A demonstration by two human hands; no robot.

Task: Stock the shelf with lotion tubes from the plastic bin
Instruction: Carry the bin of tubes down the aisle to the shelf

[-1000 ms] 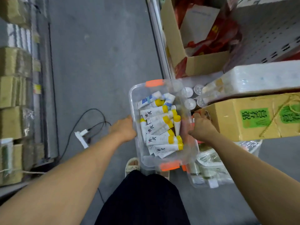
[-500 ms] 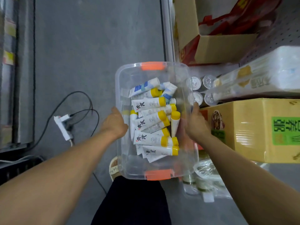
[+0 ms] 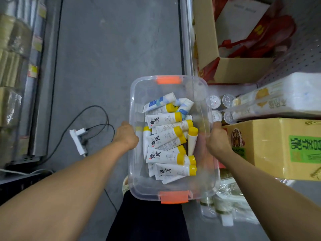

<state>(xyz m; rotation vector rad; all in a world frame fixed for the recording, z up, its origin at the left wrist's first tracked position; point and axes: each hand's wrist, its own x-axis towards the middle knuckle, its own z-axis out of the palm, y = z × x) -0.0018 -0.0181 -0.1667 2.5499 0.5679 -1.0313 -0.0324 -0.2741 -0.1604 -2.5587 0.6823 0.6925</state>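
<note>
I hold a clear plastic bin (image 3: 137, 185) with orange latches above the floor, in front of my legs. My left hand (image 3: 126, 136) grips its left rim and my right hand (image 3: 217, 140) grips its right rim. Inside lie several white lotion tubes (image 3: 166, 138) with yellow caps and black characters, piled crosswise. A few white and blue tubes (image 3: 159, 102) lie at the far end of the pile. The shelf (image 3: 298, 54) with a perforated back panel is on my right.
On the right stand a yellow carton (image 3: 274, 146) with a green label, a wrapped white pack (image 3: 278, 100), clear-lidded cups (image 3: 220, 108) and an open cardboard box (image 3: 231, 42). A white power strip (image 3: 78, 141) with black cables lies on the grey floor. Wrapped goods line the left shelving (image 3: 13, 66).
The bin has come up and closer to me, held level in both hands. The view has shifted slightly toward the shelf on the right.
</note>
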